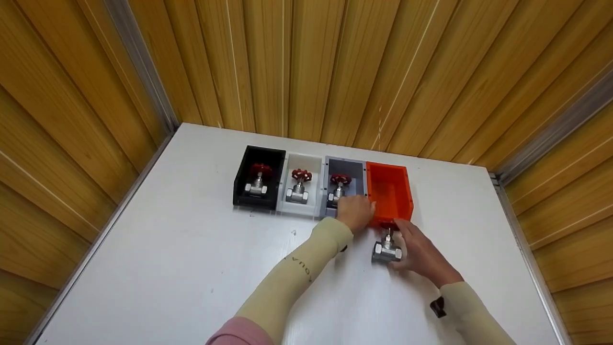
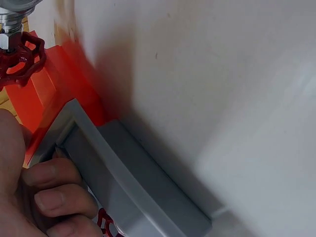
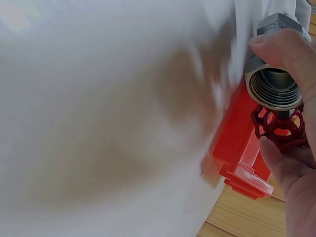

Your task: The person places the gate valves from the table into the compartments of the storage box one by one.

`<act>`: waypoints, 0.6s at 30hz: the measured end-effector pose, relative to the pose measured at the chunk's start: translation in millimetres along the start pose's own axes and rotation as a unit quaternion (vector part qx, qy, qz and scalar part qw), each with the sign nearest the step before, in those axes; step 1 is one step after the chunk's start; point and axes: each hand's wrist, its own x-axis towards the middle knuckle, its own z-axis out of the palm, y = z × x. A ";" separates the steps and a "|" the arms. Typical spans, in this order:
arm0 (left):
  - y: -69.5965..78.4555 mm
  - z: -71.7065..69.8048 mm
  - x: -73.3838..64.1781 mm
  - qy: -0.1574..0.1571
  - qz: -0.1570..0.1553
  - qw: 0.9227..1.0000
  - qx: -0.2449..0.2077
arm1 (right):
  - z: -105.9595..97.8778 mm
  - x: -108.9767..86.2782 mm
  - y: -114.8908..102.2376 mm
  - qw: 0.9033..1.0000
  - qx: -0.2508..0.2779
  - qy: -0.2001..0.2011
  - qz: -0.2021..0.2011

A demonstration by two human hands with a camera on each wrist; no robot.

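Observation:
My right hand [image 1: 424, 251] grips a metal valve with a red handwheel [image 1: 388, 251] just in front of the red bin [image 1: 390, 191]. In the right wrist view, the valve's threaded opening [image 3: 275, 88] faces the camera, with fingers at its body and at the handwheel. At the front of the grey bin [image 1: 346, 165], my left hand [image 1: 355, 213] holds the wall beside the red bin, its fingers [image 2: 61, 200] curled over the rim in the left wrist view. Another valve [image 1: 339, 187] stands inside the grey bin, partly hidden by that hand.
Left of the grey bin, a white bin [image 1: 306, 163] and a black bin [image 1: 242, 179] adjoin it in a row, each with a valve inside. They stand on a white table [image 1: 191, 249] close to its back edge. Wood-patterned panels [image 1: 311, 72] enclose the table behind and at both sides.

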 end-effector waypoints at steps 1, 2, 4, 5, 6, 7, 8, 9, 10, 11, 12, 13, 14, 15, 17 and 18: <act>-0.1 -0.1 0.0 -0.001 0.000 1.000 0.000 | -0.9 0.9 0.5 1.000 -0.002 0.002 -0.003; -0.2 -0.2 0.1 -0.001 0.000 1.000 -0.001 | -2.0 1.8 1.0 1.000 -0.002 0.004 -0.007; -0.1 -0.5 0.3 -0.003 0.000 1.000 0.001 | -3.6 4.2 2.2 1.000 -0.007 0.011 -0.016; -0.1 -0.7 0.3 -0.005 0.000 1.000 0.002 | -4.7 5.3 2.5 1.000 -0.007 0.016 -0.020; -0.1 -0.9 0.4 -0.006 0.001 1.000 0.002 | -5.8 6.4 2.9 1.000 -0.007 0.019 -0.023; -0.2 -1.2 0.4 -0.006 0.001 1.000 0.002 | -6.8 7.6 3.5 0.999 -0.007 0.023 -0.026; -0.2 -1.3 0.3 -0.006 0.002 1.000 0.001 | -7.9 8.8 3.8 0.999 -0.008 0.025 -0.030; -0.2 -1.3 0.3 -0.006 0.002 1.000 0.001 | -8.7 10.1 4.2 0.999 -0.010 0.028 -0.032; -0.3 -1.4 0.3 -0.006 0.002 1.000 0.000 | -9.8 11.2 4.7 0.999 -0.012 0.029 -0.034; -0.4 -1.4 0.2 -0.005 0.002 1.000 -0.001 | -11.1 12.2 4.9 0.999 -0.012 0.030 -0.035; -0.5 -1.4 0.2 -0.003 0.002 1.000 -0.001 | -12.1 13.4 5.3 0.999 -0.014 0.029 -0.034; -0.5 -1.2 0.2 -0.003 0.001 1.000 0.000 | -13.0 14.6 5.7 0.999 -0.015 0.029 -0.034; -0.5 -0.9 0.1 0.001 0.001 1.000 -0.001 | -14.2 15.6 5.8 0.999 -0.016 0.028 -0.033; -0.4 -0.5 0.2 0.007 0.000 1.000 -0.001 | -15.3 16.6 5.9 0.999 -0.017 0.028 -0.030; -0.5 0.2 0.1 0.016 0.000 1.000 -0.001 | -17.6 18.5 6.3 0.999 -0.013 0.027 -0.026; -0.5 0.8 0.1 0.020 0.000 1.000 -0.002 | -18.6 19.6 6.6 0.999 -0.012 0.027 -0.024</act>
